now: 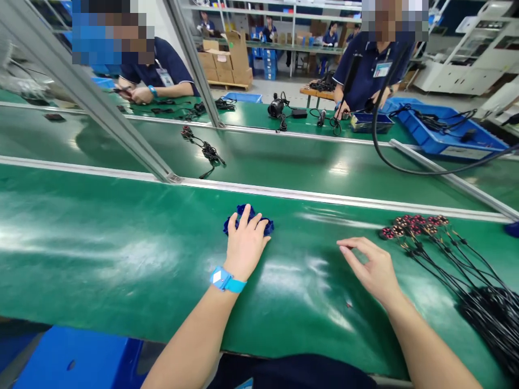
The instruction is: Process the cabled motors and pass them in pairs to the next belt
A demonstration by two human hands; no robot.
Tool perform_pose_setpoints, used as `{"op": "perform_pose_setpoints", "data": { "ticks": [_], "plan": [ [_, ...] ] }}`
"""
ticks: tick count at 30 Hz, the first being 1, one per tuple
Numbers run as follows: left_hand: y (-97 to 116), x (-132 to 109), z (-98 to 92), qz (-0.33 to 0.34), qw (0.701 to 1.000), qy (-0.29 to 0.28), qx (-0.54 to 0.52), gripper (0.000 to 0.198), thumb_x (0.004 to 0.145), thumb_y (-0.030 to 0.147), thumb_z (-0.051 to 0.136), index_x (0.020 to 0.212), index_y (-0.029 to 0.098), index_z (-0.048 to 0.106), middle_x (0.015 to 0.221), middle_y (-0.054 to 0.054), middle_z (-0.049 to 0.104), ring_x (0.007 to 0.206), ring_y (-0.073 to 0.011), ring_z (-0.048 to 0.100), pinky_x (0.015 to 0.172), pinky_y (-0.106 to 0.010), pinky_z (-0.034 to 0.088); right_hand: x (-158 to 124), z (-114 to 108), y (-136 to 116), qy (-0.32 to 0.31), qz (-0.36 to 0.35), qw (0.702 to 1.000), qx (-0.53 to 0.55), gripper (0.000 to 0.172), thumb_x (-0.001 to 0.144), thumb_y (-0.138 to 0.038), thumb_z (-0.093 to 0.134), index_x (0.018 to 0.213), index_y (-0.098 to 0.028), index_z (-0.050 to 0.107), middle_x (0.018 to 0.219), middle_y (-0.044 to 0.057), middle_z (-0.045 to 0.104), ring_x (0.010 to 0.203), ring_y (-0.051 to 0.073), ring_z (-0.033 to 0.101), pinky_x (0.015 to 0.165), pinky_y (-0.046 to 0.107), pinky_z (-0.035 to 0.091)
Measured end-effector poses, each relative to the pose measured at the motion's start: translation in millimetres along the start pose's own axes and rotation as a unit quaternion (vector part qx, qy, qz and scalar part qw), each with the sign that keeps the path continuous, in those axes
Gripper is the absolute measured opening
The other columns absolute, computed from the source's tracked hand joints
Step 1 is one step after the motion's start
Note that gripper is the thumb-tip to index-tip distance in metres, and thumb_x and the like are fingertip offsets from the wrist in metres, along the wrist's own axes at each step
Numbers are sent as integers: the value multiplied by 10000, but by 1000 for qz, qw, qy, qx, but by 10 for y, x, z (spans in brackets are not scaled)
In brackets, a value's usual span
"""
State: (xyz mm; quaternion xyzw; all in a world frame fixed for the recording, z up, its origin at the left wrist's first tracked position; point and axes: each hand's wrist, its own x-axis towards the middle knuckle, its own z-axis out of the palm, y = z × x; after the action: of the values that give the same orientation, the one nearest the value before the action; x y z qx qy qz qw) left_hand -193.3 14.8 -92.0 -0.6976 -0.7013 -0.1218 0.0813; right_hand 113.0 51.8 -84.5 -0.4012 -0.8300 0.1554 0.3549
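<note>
Head view: my left hand (pixel 244 247) spread on the crumpled blue cloth (pixel 260 223), right hand (pixel 375 268) empty, half-curled — I could snag the red-tipped black wires (pixel 411 222).

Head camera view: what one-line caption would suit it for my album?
Left hand on a small blue bundle on the green bench; empty right hand near black cables with reddish coil ends.

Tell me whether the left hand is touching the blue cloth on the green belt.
Touching. The head view shows the left hand laid flat on the blue cloth, its fingers spread across the top, with no gap between them.
</note>
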Motion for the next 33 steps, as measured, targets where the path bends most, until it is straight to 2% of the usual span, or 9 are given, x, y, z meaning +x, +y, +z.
{"op": "perform_pose_setpoints", "data": {
  "ticks": [3,6,11,16,20,23,25,29,33],
  "plan": [
    [7,-13,-43,41,998,-33,-39,223,890,184,675,1112,175,676,1281,-115,672,1360,-351,483,1126,-556,363,31,-60,39,16,-4,1000,-15,136,958,-265,589,1007,-229,711,936,15,742,845,144,697,814,276,546],
    [-11,-55,-89,96,988,-84,-84,329,862,187,716,1181,188,635,1285,-108,640,1166,-288,626,991,-437,507,26,-121,73,34,4,999,-25,148,963,-267,580,1002,-218,714,934,22,745,829,147,696,808,283,542],
    [96,-163,-2,144,980,-76,-117,319,894,285,687,1195,214,611,1292,-98,615,1074,-288,657,926,-445,555,32,-163,159,42,1,998,-51,171,977,-281,562,1004,-209,715,937,20,748,832,142,689,822,287,517],
    [254,-196,68,125,948,-71,-285,241,926,323,643,1142,228,591,1277,-93,611,1093,-273,661,928,-447,575,39,-400,526,33,58,959,-276,219,957,-348,589,963,-200,751,896,55,737,839,204,640,792,341,418],
    [348,-231,-36,69,848,-38,-523,381,857,333,752,1141,254,511,1256,-76,625,1161,-241,645,1001,-430,554,-19,-600,880,-6,156,891,-426,244,906,-408,640,935,-205,772,926,105,706,873,256,573,716,356,325],
    [418,-271,-123,90,745,-25,-661,501,805,303,814,1146,270,450,1218,-67,635,1189,-243,645,978,-415,577,-54,-610,1023,-39,169,877,-448,240,889,-407,662,955,-203,770,932,104,694,878,256,553,709,351,304],
    [458,-294,-167,118,718,12,-686,514,804,274,817,1150,272,437,1193,-59,638,1173,-241,659,964,-418,591,-66,-588,1055,-46,173,877,-446,232,879,-397,674,972,-209,773,951,100,690,890,261,547,713,353,307],
    [489,-362,-199,196,777,197,-564,478,819,141,783,1134,280,451,1172,-19,650,1191,-235,655,1065,-486,525,-66,-541,1058,-36,167,889,-425,199,849,-345,684,948,-198,775,1012,112,672,950,292,545,739,375,351],
    [458,-535,-148,206,827,335,-400,584,787,46,758,1162,368,445,1154,42,632,1192,-255,657,1071,-535,490,-29,-454,967,31,121,949,-291,173,857,-335,647,873,-178,718,998,103,665,966,268,587,819,406,450]
  ]
}}
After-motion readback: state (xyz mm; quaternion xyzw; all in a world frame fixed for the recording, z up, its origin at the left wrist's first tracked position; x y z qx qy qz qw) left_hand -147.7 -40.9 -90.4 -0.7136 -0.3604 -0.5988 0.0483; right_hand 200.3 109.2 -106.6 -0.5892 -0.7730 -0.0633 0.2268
